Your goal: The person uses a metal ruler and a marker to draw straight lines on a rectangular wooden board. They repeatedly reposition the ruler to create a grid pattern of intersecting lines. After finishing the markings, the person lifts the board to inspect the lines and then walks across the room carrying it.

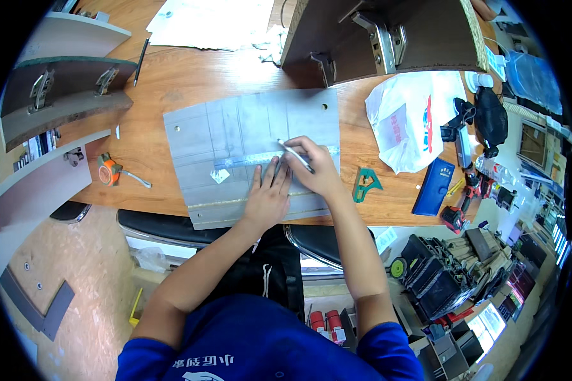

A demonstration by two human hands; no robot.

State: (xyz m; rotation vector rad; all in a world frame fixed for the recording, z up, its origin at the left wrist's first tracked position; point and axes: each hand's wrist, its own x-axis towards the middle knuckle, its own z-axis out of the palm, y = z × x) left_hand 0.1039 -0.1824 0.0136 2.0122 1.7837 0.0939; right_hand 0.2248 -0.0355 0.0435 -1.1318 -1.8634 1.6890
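Wood-grained counter (140, 108) spreads across a busy room before us, its edges bent by the wide lens. Flat on it, at the near edge and just ahead of our body, lies a grey panel (248, 127) with thin dark lines drawn over it and small holes near some corners. A clear bluish ruler (238, 161) lies across the panel, slanting slightly upward to the right.

Our left hand (268, 202) rests palm down on the panel, fingers extended and slightly apart, tips at the ruler's lower edge. Our right hand (314, 166), just beside it, has its fingers clamped on a slim white pen (302, 163). One end of the pen points up and left, past the ruler; we cannot tell whether it touches the panel. Near the ruler's left end sits a small white scrap (220, 176).

Left of the panel, we see an orange tape measure (108, 171) with a strap. To the right are a green square-like tool (365, 184), a white plastic bag (403, 120) and a dark blue folder (434, 186). Beyond the panel stands a brown board (337, 38) with metal hinges.
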